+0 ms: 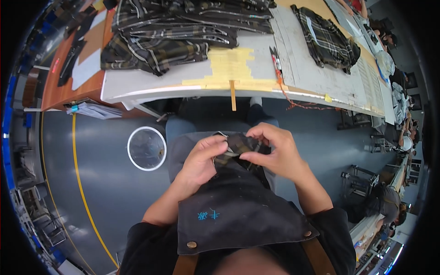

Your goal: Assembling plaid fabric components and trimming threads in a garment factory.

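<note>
A small dark plaid cloth piece [239, 143] with olive and pale stripes is stretched between my two hands, over my lap. My left hand [204, 158] pinches its left edge, thumb on top, beside a pale strip of the cloth. On the other side, my right hand [273, 147] grips the cloth between thumb and curled fingers. Part of the cloth hangs down against my dark apron [243, 197]. Its underside and the fingertips beneath it are hidden.
Ahead, a worktable [146, 82] bears stacked plaid cloth pieces [183, 34] and a separate plaid bundle [327, 39]. Thread snips [276, 62] lie there on an orange cord. A white-rimmed bin [129, 151] stands on the floor at left. Other people work far right.
</note>
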Tool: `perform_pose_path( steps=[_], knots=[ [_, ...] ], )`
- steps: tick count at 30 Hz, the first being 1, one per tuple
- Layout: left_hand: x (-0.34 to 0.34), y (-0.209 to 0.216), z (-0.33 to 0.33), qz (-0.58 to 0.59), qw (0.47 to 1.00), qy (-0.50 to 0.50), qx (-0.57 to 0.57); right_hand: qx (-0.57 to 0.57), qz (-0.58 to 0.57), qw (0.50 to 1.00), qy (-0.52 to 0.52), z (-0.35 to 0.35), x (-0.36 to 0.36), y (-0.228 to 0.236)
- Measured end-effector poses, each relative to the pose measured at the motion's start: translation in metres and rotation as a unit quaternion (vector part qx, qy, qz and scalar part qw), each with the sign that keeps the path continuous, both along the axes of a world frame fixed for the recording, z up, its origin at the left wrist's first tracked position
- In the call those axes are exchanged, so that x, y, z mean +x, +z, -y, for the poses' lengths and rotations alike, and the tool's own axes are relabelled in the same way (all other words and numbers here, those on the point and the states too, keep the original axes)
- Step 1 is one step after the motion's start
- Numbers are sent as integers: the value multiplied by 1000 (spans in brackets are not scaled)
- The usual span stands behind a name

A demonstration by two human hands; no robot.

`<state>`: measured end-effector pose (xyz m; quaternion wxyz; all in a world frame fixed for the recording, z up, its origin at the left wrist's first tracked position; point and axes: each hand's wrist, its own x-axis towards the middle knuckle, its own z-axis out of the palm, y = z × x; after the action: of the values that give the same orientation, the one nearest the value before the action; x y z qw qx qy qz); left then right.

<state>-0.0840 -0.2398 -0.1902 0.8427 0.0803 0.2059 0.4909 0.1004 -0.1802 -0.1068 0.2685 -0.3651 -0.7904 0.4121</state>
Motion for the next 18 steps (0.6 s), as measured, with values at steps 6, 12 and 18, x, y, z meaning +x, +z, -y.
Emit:
perform_pose_path(
  steps=[6, 12, 18],
  knots=[
    [22, -12, 12, 165, 986, -25, 1, -103, 4, 995, 20, -6, 10, -19],
    [13, -19, 6, 130, 991, 29, 11, -76, -72, 994, 35, -4, 5, -25],
    [12, -21, 5, 150, 988, 28, -27, -99, -166, 981, -20, -8, -7, -37]
  ],
)
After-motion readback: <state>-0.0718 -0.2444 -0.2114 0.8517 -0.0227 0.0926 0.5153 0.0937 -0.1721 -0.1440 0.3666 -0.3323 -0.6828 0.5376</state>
